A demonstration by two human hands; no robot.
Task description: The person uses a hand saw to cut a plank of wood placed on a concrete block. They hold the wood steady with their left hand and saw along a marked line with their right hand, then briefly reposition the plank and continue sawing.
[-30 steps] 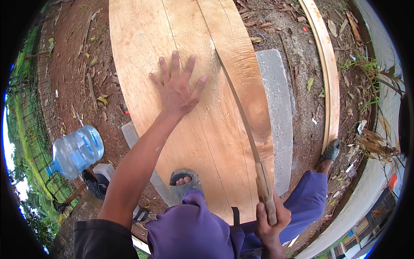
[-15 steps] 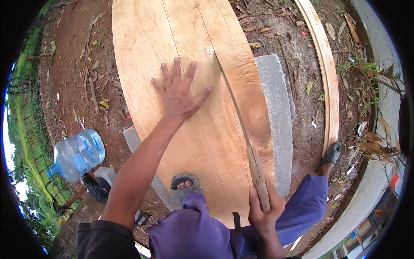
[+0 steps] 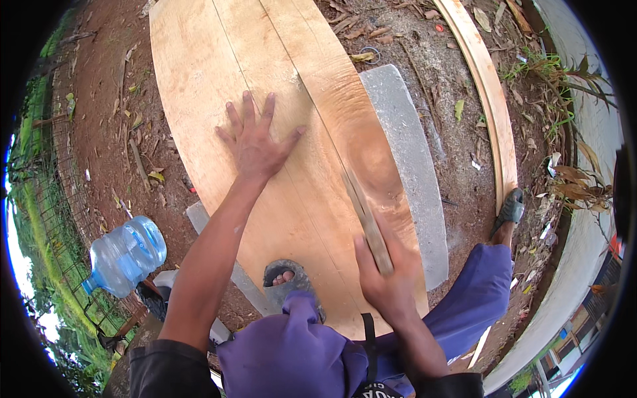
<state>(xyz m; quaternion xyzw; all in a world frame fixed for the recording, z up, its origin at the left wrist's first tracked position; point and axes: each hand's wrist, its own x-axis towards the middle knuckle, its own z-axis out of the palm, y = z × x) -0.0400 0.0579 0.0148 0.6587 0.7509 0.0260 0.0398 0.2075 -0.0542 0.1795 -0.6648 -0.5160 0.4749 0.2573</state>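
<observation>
A wide sheet of plywood (image 3: 219,146) lies under me, with long dark lines running along it. My left hand (image 3: 257,147) is pressed flat on it, fingers spread. In my right hand (image 3: 393,282) is the wooden handle of a handsaw (image 3: 366,222), my fingers wrapped round it. The saw's thin blade shows edge-on, in line with the right-hand dark line, where a cut runs toward the far end. Pale sawdust lies near that line. My sandalled left foot (image 3: 286,282) rests on the near part of the plywood.
Grey slabs (image 3: 415,159) support the plywood. A long wooden strip (image 3: 494,93) lies on the ground at the right, by my other sandalled foot (image 3: 509,211). At the left are a large clear water bottle (image 3: 126,255) and a wire fence (image 3: 60,166). A pale wall (image 3: 584,86) bounds the right.
My right hand has pushed the saw forward along the line, so less blade shows above the plywood. My left hand stays flat in place. The whole view has shifted slightly.
</observation>
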